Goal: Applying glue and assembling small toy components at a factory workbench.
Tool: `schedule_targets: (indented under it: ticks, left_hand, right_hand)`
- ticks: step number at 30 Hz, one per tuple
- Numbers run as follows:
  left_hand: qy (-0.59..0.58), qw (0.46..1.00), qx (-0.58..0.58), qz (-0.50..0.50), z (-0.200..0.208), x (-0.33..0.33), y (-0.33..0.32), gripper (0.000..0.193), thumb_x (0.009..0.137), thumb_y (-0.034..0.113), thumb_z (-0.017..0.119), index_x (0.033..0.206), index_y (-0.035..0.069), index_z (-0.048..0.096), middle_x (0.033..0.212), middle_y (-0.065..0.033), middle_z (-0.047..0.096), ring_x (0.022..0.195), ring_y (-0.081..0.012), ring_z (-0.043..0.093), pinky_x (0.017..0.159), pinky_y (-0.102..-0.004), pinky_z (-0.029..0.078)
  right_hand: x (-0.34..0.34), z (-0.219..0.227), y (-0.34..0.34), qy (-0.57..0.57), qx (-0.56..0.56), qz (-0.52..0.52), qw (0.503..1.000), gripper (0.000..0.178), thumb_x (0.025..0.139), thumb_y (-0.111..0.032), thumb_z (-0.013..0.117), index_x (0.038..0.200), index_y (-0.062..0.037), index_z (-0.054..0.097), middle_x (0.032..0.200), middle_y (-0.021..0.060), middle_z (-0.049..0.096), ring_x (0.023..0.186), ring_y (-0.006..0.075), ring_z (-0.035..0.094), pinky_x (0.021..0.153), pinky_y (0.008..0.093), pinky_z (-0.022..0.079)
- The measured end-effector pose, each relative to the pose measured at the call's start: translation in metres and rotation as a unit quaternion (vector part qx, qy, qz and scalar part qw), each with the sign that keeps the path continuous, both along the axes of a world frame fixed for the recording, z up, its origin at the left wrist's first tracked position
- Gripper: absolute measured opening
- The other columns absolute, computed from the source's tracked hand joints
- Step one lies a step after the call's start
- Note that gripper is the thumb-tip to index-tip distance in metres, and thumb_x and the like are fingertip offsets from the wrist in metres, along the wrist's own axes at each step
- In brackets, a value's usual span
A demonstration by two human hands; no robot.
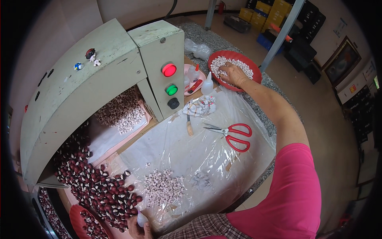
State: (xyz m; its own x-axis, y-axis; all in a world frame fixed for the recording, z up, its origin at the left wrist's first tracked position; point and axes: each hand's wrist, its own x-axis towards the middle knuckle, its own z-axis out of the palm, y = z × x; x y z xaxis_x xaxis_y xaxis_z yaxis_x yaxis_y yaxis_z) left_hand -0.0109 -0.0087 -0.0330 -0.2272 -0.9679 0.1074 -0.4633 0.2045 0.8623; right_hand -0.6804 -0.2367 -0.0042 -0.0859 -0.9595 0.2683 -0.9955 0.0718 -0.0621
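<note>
My right hand (234, 75) reaches into a red basin (256, 69) at the far right, its fingers down among many small whitish pieces (244, 68). Those fingertips are partly buried, so what they grip cannot be made out. At the lower edge my left hand (137, 230) is closed round a small white squeeze bottle (142, 219) with a narrow tip. Just beyond it spread many dark red round pieces with white parts (105, 191). A heap of small whitish pieces (164, 187) lies on the plastic sheet (207, 159) near the bottle.
Red-handled scissors (234, 135), a wooden-handled tool (189, 126) and a crumpled cloth (201, 105) lie mid-table. A pale green machine (87, 71) with lit buttons arches at left over more pieces. A pink tray (187, 71) holds bottles. A metal post (280, 40) rises behind the basin.
</note>
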Motion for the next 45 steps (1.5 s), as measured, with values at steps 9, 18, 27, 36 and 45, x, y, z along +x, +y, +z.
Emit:
schedule_targets:
  ticks: [9, 18, 27, 36, 45]
  left_hand:
    - [0.036, 0.998, -0.006, 0.053, 0.002, -0.014, -0.003, 0.044, 0.085, 0.030, 0.071, 0.110, -0.005, 0.059, 0.102, -0.0094, 0.051, 0.092, -0.0204, 0.050, 0.082, -0.0308, 0.040]
    - [0.033, 0.999, -0.009, 0.027, 0.008, -0.016, -0.009, 0.030, 0.082, 0.011, 0.069, 0.107, -0.004, 0.061, 0.100, -0.0124, 0.056, 0.090, -0.0235, 0.053, 0.079, -0.0315, 0.044]
    - [0.062, 0.997, 0.030, 0.047, 0.023, -0.011, -0.007, 0.030, 0.082, 0.010, 0.072, 0.109, 0.000, 0.063, 0.100, -0.0147, 0.061, 0.086, -0.0274, 0.059, 0.071, -0.0328, 0.047]
    - [0.100, 0.994, 0.027, 0.020, 0.033, -0.007, -0.008, 0.031, 0.083, 0.008, 0.071, 0.113, 0.002, 0.063, 0.104, -0.0123, 0.061, 0.075, -0.0205, 0.061, 0.059, -0.0271, 0.049]
    - [0.101, 0.995, -0.006, -0.002, 0.022, 0.002, -0.014, 0.034, 0.081, 0.011, 0.073, 0.112, 0.003, 0.063, 0.107, -0.0143, 0.064, 0.096, -0.0310, 0.063, 0.082, -0.0366, 0.050]
  right_hand:
    - [-0.021, 0.026, 0.013, -0.291, -0.146, -0.183, 0.927, 0.038, 0.079, -0.031, 0.073, 0.108, -0.0068, 0.071, 0.106, 0.0214, 0.069, 0.103, 0.0328, 0.066, 0.094, 0.0367, 0.049]
    - [0.098, 0.085, 0.111, -0.578, -0.066, -0.151, 0.800, 0.023, 0.092, -0.026, 0.063, 0.108, -0.0090, 0.065, 0.076, -0.0019, 0.061, 0.061, 0.0047, 0.057, 0.040, 0.0199, 0.035]
    - [0.330, 0.077, 0.139, -0.827, 0.205, -0.063, 0.520, 0.026, 0.094, -0.024, 0.061, 0.113, -0.0063, 0.060, 0.091, 0.0039, 0.061, 0.068, 0.0124, 0.061, 0.039, 0.0194, 0.035]
    - [0.436, 0.050, -0.088, -0.790, 0.087, -0.028, 0.607, 0.020, 0.095, -0.028, 0.057, 0.109, -0.0135, 0.060, 0.089, 0.0002, 0.064, 0.068, 0.0128, 0.061, 0.047, 0.0290, 0.043]
    - [0.472, 0.012, -0.189, -0.689, 0.023, -0.013, 0.724, 0.021, 0.092, -0.026, 0.060, 0.107, -0.0117, 0.063, 0.095, 0.0030, 0.067, 0.075, 0.0213, 0.063, 0.060, 0.0400, 0.049]
